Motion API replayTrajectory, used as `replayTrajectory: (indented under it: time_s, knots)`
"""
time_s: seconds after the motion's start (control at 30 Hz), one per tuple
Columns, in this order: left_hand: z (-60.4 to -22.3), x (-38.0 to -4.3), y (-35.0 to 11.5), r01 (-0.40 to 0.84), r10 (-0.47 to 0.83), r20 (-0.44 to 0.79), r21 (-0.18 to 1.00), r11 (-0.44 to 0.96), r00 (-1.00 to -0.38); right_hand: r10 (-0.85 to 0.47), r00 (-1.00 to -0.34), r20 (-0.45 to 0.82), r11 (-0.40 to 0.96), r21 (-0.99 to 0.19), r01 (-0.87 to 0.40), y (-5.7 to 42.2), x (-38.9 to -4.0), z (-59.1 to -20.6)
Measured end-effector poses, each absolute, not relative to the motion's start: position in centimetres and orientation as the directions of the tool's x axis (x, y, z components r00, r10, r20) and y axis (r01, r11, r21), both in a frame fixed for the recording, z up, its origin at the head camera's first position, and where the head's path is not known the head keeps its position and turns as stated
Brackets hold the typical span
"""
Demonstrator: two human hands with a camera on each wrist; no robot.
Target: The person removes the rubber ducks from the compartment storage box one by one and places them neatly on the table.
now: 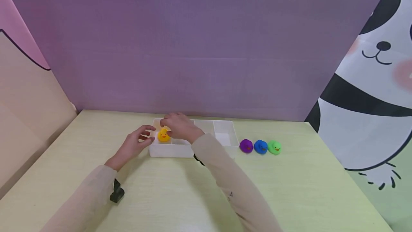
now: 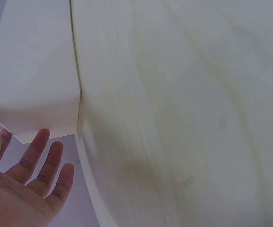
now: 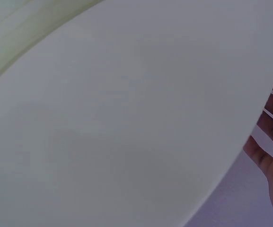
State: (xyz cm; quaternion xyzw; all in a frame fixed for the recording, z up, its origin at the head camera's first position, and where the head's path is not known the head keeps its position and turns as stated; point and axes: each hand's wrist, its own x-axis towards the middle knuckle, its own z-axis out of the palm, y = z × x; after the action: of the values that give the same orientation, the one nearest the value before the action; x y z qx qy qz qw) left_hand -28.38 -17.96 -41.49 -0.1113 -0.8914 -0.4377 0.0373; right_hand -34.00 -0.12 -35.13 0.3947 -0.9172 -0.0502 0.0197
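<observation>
A yellow toy duck point(image 1: 163, 135) sits in the leftmost compartment of a white divided box point(image 1: 172, 151). My right hand point(image 1: 181, 126) reaches over the box from the right, its thumb tip beside the duck; whether they touch cannot be told. In the right wrist view, the right hand's fingers point(image 3: 270, 124) extend loosely past the box wall. At the box's left end is my left hand point(image 1: 134, 143), thumb and fingers apart. The left wrist view shows this hand's fingers point(image 2: 45, 172) spread near the box corner, holding nothing.
Right of the box, a purple duck point(image 1: 246, 146), a blue duck point(image 1: 260, 146) and a green duck point(image 1: 274, 147) stand in a row on the pale wooden table point(image 1: 305, 189). Behind the table hangs a purple backdrop point(image 1: 206, 53).
</observation>
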Motion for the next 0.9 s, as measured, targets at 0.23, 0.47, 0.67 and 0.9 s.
replayTrajectory:
  time_s: [0.23, 0.47, 0.67, 0.9]
  knots:
    - [-41.6, -28.4, -18.0, 0.221, 0.158, 0.158, 0.775, 0.592, -0.975, -0.724, -0.69, -0.023, 0.684, 0.104, -0.722, -0.7, -34.4, -35.2]
    - [-41.6, -28.4, -18.0, 0.214, 0.159, 0.148, 0.778, 0.59, -0.976, -0.724, -0.688, -0.049, 0.682, 0.095, -0.725, -1.0, -35.0, -35.6]
    - [-41.6, -28.5, -17.9, 0.23, 0.161, 0.167, 0.773, 0.591, -0.973, -0.723, -0.687, -0.075, 0.683, 0.072, -0.727, -1.3, -35.3, -35.8]
    - [-41.8, -28.5, -18.0, 0.24, 0.16, 0.18, 0.767, 0.595, -0.971, -0.736, -0.668, -0.105, 0.665, 0.069, -0.744, -1.5, -35.4, -35.6]
